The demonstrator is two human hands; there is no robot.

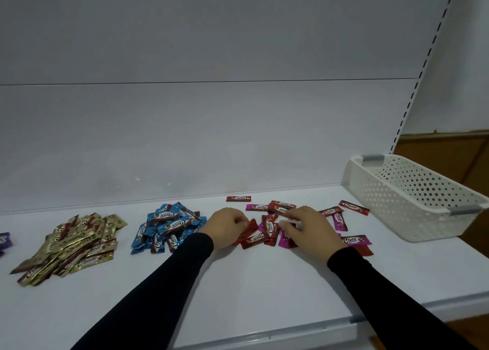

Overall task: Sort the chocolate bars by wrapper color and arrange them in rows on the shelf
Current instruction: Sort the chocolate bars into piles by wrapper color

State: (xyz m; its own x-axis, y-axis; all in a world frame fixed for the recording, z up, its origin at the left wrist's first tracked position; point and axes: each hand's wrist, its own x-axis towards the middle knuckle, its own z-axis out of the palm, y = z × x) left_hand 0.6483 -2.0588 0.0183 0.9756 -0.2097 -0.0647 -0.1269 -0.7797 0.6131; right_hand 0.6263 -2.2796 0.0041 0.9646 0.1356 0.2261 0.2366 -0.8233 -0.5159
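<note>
- a white shelf is seen from above, with chocolate bars laid on it in heaps by wrapper colour.
- a gold heap is spread at the left, and a blue heap is piled just right of it, apart from the gold one.
- a purple bar is cut off by the left edge of the view.
- a mixed scatter of red bars and pink bars is spread in the middle, to the right of the blue heap.
- one red bar is set alone near the back wall.
- the left hand is curled, and the end of a red bar is pinched by its fingertips.
- the right hand is laid over the scatter with fingers bent down onto the bars; whether one is gripped cannot be told.
- both arms are covered by black sleeves.
- a white basket with holes is placed at the right end of the shelf, near the scatter but apart from it.
</note>
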